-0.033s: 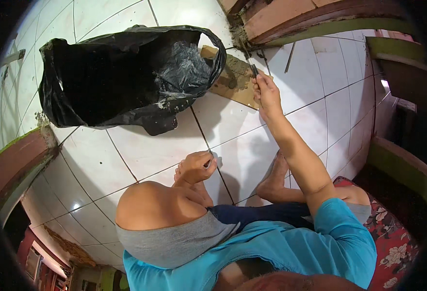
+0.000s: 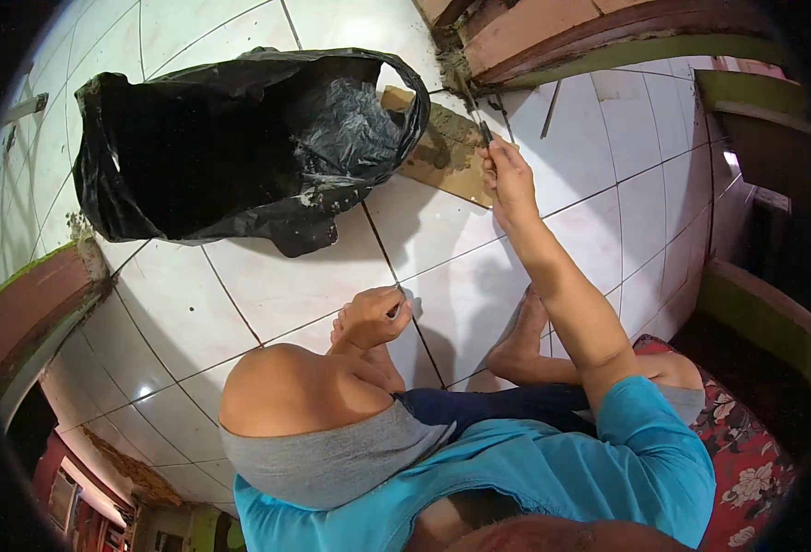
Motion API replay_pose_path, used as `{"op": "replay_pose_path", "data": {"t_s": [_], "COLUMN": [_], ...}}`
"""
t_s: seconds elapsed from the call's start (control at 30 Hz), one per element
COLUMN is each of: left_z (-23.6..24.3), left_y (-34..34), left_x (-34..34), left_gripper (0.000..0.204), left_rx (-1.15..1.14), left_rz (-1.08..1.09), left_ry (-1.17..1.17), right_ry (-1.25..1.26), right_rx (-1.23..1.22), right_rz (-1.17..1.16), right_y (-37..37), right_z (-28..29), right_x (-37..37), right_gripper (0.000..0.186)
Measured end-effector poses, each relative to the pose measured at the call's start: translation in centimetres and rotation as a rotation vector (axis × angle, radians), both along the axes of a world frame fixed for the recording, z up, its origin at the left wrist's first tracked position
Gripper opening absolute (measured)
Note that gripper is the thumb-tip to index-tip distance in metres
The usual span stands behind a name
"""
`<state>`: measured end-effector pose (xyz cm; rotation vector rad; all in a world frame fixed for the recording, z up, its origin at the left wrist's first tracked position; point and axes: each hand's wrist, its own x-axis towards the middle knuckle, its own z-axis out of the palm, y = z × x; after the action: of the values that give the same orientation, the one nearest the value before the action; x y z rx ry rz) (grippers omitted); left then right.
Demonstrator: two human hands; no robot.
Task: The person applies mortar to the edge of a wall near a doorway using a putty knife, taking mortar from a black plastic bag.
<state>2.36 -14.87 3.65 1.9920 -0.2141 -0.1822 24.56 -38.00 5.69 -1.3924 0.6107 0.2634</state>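
Observation:
My right hand (image 2: 509,184) is closed round the dark handle (image 2: 486,133) of a thin tool, whose metal end reaches toward a crumbly, mortar-smeared joint (image 2: 456,78) at the foot of the wooden piece. Below it lies a cardboard sheet (image 2: 442,184) with wet grey cement (image 2: 451,138) on it, partly under a large crumpled black plastic bag (image 2: 194,156) that sags open. My left hand (image 2: 376,313) rests low over my left foot, fingers curled round something dark that I cannot make out.
Worn pink-and-green wooden beams border the white tiled floor (image 2: 295,276) at upper right (image 2: 590,37), right (image 2: 764,313) and left (image 2: 46,304). A thin stick (image 2: 550,109) lies on the tiles. Red floral fabric (image 2: 728,460) is at lower right, beside my bent leg.

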Motion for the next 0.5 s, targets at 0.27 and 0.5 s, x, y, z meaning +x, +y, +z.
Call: {"op": "replay_pose_path", "data": {"t_s": [0.27, 0.5], "left_z": [-0.3, -0.6], "left_y": [-0.2, -0.1], "left_x": [0.0, -0.1], "left_gripper": [0.027, 0.027], "left_rx": [-0.015, -0.027], "left_rz": [0.009, 0.012], "left_ry": [0.001, 0.008], "right_ry": [0.019, -0.007], "right_rx": [0.077, -0.009], "right_rz": [-0.046, -0.026], "right_y": [-0.1, 1.5], "right_z": [3.4, 4.0], "right_x": [0.8, -2.0], "right_gripper": [0.028, 0.026]}}
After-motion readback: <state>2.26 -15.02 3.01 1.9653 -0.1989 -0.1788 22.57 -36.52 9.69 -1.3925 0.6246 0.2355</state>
